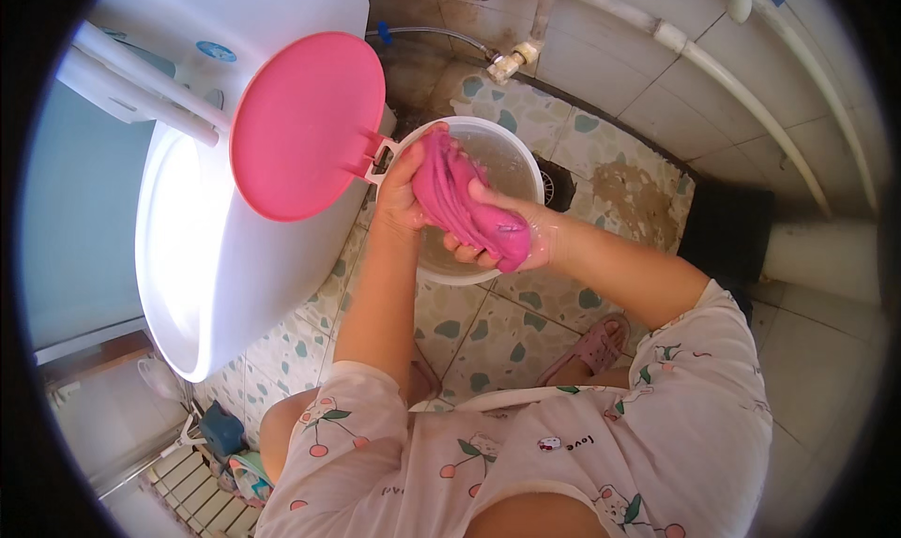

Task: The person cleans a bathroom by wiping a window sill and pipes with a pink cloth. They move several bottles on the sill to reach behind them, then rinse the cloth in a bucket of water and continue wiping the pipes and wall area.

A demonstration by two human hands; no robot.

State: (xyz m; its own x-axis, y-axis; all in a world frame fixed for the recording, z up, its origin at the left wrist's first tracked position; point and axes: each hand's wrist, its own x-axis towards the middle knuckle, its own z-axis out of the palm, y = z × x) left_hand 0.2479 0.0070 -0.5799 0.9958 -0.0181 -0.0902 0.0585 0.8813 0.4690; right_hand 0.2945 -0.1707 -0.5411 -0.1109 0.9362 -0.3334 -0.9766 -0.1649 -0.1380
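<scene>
A wet pink cloth (457, 193), bunched lengthwise, is gripped at both ends above a white bucket (531, 161) of cloudy water. My left hand (402, 186) is closed round its upper-left end. Round the lower-right end is my right hand (517, 232), its thumb lying on top of the cloth and its fingertips showing below. The bucket stands on the tiled floor, and its round pink lid (310, 126) tilts up on a hinge at the rim's left side. The hands and cloth hide part of the water.
A white toilet (281, 277) stands at the left. Behind the bucket are a floor drain (552, 186), a valve (514, 63) with a braided hose, and white wall pipes (732, 91). A black box-like object (728, 228) is at the right. A slatted rack (200, 492) is at lower left.
</scene>
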